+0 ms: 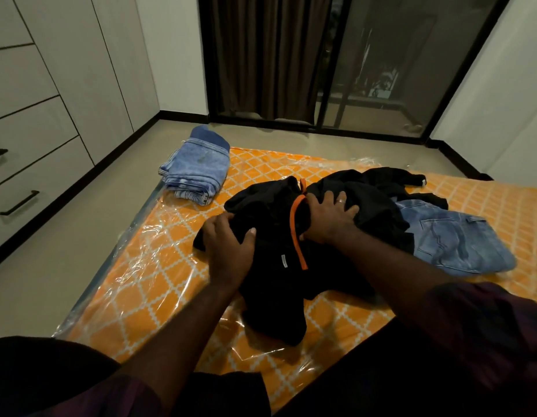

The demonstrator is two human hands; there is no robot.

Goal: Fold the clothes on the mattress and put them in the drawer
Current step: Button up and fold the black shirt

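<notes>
- Two hands work on a black garment (276,284) lying crumpled in the middle of the mattress (159,284).
- Its long axis runs from the near edge away toward the far right, where a sleeve end points. An orange cord (296,227) lies across its top.
- Left hand (228,251): grip clenched on the garment's left edge, thumb on top of the fabric.
- Right hand (330,218): grip released, fingers spread flat and pressing on the cloth just right of the cord.
- Loose jeans (453,239) lie to the right, their left side tucked under the black cloth.
- Folded jeans (195,173) sit stacked on the far left corner, well apart from the hands.
- Mattress is orange-patterned, in clear plastic wrap, bare at near left.
- Drawers (35,188) stand closed along the left wall. A strip of floor (90,224) separates them from the mattress's left edge.
</notes>
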